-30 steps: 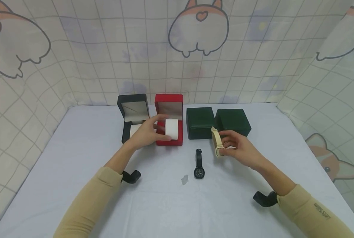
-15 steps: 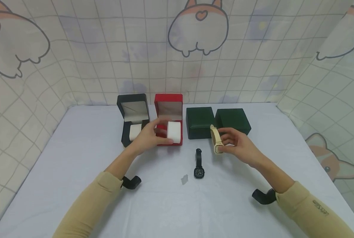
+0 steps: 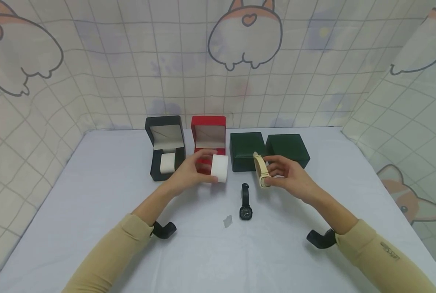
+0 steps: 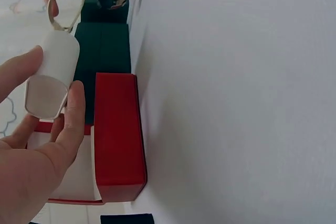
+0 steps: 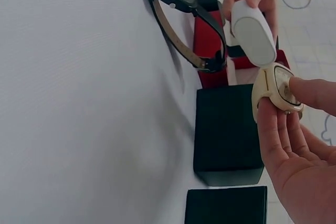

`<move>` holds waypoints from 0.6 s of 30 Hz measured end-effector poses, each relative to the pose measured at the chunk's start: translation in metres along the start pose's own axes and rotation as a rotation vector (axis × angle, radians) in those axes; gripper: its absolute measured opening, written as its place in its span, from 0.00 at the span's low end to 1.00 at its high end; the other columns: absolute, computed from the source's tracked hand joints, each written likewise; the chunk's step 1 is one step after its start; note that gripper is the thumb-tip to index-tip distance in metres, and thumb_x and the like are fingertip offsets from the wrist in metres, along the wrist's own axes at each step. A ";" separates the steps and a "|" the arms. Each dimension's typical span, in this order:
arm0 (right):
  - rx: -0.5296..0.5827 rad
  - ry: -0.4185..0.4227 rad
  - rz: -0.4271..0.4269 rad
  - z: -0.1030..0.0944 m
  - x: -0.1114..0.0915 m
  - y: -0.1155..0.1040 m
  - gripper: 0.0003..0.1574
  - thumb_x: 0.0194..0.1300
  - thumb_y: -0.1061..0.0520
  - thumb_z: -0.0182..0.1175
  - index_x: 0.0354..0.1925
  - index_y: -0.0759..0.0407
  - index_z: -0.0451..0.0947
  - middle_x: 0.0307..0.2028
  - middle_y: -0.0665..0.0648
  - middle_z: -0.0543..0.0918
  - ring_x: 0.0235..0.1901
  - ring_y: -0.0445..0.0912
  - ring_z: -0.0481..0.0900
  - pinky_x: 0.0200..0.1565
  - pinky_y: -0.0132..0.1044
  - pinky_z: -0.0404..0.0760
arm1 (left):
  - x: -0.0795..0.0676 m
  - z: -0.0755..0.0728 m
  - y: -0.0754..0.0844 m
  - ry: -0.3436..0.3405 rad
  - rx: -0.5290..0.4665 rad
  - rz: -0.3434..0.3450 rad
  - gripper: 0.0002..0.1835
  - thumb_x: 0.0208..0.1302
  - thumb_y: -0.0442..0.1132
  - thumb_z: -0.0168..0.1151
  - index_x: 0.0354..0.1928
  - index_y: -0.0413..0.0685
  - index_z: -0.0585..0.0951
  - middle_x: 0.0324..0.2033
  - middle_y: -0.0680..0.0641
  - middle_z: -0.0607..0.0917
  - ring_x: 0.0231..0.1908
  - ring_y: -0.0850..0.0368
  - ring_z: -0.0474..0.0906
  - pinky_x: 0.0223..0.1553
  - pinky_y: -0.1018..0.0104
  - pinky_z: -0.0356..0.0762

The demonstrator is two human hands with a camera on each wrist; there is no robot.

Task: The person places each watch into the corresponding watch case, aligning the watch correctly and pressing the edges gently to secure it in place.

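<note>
Cream watch (image 5: 273, 88) at 1 o'clock from the black watch (image 3: 245, 212), pinched in the right hand (image 3: 294, 178), with thumb over the dial and fingers against the other side. White cushion (image 3: 219, 168) at 11 o'clock, gripped between thumb and fingers of the left hand (image 3: 188, 173), held out of the open red box (image 3: 208, 121) and apart from the cream watch in the head view. Probably a matter of fitting band to cushion: best to line up the loop with the cushion's end, squeeze the cushion gently and ease on without twisting. Open black box (image 3: 163, 121) at 10 o'clock; 2 closed green boxes (image 3: 248, 152) at 12 and 1. Underneath, white tablecloth (image 3: 188, 260) with a small grey patch (image 3: 228, 221) near 8. Around, pale grid-print hanging (image 3: 137, 69) with corgi drawings (image 3: 244, 38), from 9 through 12 to 3 o'clock.
</note>
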State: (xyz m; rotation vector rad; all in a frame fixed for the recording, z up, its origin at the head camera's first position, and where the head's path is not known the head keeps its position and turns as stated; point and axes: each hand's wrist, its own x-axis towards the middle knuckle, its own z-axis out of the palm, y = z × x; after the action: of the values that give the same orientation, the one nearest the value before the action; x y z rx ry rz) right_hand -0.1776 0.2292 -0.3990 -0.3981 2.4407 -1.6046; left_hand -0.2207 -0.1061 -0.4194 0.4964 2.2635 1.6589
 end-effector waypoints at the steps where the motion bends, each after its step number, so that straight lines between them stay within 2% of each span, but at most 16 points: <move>1: -0.003 0.000 0.001 0.000 0.000 -0.001 0.39 0.64 0.66 0.71 0.70 0.64 0.68 0.51 0.64 0.80 0.49 0.54 0.80 0.47 0.31 0.83 | 0.000 0.001 0.000 0.000 -0.005 -0.003 0.40 0.56 0.36 0.79 0.71 0.58 0.72 0.62 0.47 0.75 0.57 0.46 0.76 0.55 0.50 0.81; 11: 0.011 -0.028 0.002 0.006 0.009 -0.004 0.41 0.63 0.66 0.71 0.71 0.63 0.67 0.53 0.64 0.80 0.51 0.55 0.80 0.49 0.32 0.83 | 0.001 0.012 0.005 -0.013 -0.043 -0.031 0.40 0.55 0.36 0.79 0.70 0.56 0.72 0.60 0.47 0.77 0.59 0.47 0.75 0.54 0.53 0.82; 18: 0.014 -0.051 -0.007 0.011 0.015 -0.006 0.41 0.63 0.65 0.72 0.71 0.61 0.68 0.52 0.63 0.81 0.50 0.55 0.80 0.49 0.33 0.83 | 0.004 0.018 0.012 -0.029 -0.043 -0.005 0.39 0.56 0.35 0.79 0.69 0.57 0.73 0.61 0.49 0.76 0.59 0.48 0.75 0.53 0.54 0.83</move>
State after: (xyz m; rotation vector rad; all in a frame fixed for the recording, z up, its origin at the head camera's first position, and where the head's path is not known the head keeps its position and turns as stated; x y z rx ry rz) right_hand -0.1873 0.2127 -0.3980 -0.4402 2.3922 -1.5929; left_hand -0.2152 -0.0861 -0.4135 0.5013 2.2014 1.6836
